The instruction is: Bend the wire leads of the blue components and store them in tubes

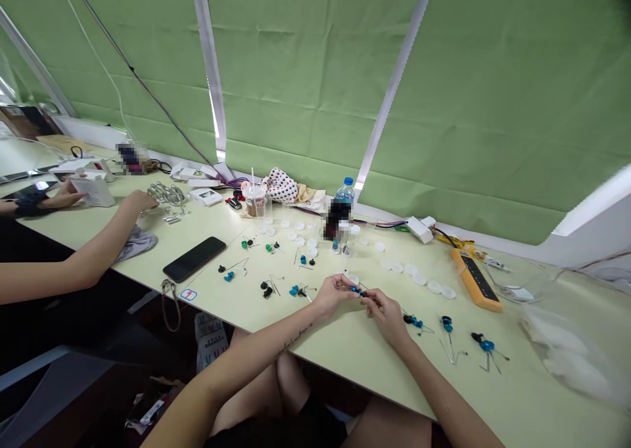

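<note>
Hands: left hand [334, 293] and right hand [387, 310] both pinch small blue part [355, 291]. Best held steady, low over table [345, 353].

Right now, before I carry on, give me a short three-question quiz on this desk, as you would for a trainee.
1. True or false: the left hand and the right hand meet on a small blue part.
2. Which thing lies to the left of the hands, near the front edge of the table? A) black phone B) laptop C) mug
3. Fill in: the body of the power strip to the right of the hands is ____.
Key: 1 true; 2 A; 3 yellow.
</note>
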`<state>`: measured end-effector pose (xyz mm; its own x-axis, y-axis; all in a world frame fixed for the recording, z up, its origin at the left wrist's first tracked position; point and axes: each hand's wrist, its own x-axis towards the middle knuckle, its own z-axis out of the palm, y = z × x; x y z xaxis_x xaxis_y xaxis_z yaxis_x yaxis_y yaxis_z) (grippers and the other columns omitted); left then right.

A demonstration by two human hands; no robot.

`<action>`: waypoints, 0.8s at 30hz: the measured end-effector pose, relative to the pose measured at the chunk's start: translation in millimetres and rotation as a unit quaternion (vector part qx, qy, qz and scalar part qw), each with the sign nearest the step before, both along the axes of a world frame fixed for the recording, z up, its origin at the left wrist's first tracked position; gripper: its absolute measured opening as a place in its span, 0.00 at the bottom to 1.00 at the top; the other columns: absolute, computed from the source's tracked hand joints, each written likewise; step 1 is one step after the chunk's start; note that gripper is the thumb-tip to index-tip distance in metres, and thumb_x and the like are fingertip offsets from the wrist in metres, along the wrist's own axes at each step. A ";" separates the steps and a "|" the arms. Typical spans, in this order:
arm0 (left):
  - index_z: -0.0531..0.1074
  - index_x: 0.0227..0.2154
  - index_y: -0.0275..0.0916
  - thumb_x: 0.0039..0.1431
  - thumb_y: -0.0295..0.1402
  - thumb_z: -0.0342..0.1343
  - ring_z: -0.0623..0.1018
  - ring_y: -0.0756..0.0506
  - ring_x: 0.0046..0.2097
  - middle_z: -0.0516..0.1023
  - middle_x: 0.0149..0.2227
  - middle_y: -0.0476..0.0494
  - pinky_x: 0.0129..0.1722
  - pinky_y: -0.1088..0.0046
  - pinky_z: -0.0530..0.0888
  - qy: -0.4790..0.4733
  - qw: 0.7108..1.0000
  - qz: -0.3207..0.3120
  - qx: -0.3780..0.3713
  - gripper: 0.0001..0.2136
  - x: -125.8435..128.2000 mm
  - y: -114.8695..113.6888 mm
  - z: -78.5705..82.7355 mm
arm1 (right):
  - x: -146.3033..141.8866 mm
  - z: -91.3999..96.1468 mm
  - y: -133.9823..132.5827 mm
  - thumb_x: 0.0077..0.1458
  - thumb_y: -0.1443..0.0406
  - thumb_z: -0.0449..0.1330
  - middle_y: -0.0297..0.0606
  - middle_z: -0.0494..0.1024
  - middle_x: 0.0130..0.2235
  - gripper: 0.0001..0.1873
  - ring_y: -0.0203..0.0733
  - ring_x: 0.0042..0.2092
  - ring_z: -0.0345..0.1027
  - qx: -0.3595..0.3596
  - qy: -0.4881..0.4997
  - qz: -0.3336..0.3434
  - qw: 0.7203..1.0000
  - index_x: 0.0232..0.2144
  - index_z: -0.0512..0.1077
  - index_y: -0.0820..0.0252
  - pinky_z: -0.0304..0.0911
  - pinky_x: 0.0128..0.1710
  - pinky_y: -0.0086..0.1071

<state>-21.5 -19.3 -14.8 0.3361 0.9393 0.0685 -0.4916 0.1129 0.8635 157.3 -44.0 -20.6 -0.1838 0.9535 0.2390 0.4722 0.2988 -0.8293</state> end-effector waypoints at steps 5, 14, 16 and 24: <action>0.70 0.29 0.33 0.34 0.31 0.70 0.76 0.46 0.35 0.77 0.33 0.40 0.42 0.65 0.69 0.008 1.000 0.004 0.005 0.18 0.5 0.5 -2.5 | 0.0 1.2 -0.3 0.56 0.48 0.50 0.37 0.75 0.28 0.20 0.38 0.24 0.66 -0.005 -0.002 0.004 1.000 0.36 0.68 0.58 0.65 0.27 0.31; 0.71 0.29 0.33 0.33 0.31 0.70 0.76 0.46 0.35 0.77 0.33 0.40 0.41 0.66 0.69 0.019 1.000 0.006 0.005 0.18 0.8 1.0 -3.3 | -0.3 4.6 -1.4 0.57 0.49 0.49 0.35 0.74 0.25 0.19 0.38 0.24 0.65 0.003 -0.030 0.011 1.000 0.34 0.68 0.57 0.63 0.27 0.31; 0.71 0.29 0.33 0.33 0.31 0.70 0.76 0.46 0.34 0.77 0.32 0.41 0.40 0.67 0.69 0.020 1.000 0.008 0.002 0.18 1.0 1.1 -3.3 | 0.0 4.9 -1.6 0.58 0.49 0.48 0.35 0.73 0.24 0.20 0.39 0.23 0.65 0.004 -0.037 0.012 0.999 0.33 0.68 0.57 0.63 0.27 0.31; 0.71 0.29 0.32 0.32 0.32 0.70 0.77 0.46 0.34 0.78 0.33 0.40 0.40 0.66 0.70 0.024 1.000 0.000 0.000 0.18 0.2 -0.6 -0.7 | -1.0 8.4 -2.9 0.58 0.48 0.47 0.35 0.74 0.25 0.20 0.38 0.23 0.65 0.001 -0.039 0.014 0.999 0.31 0.68 0.56 0.63 0.27 0.31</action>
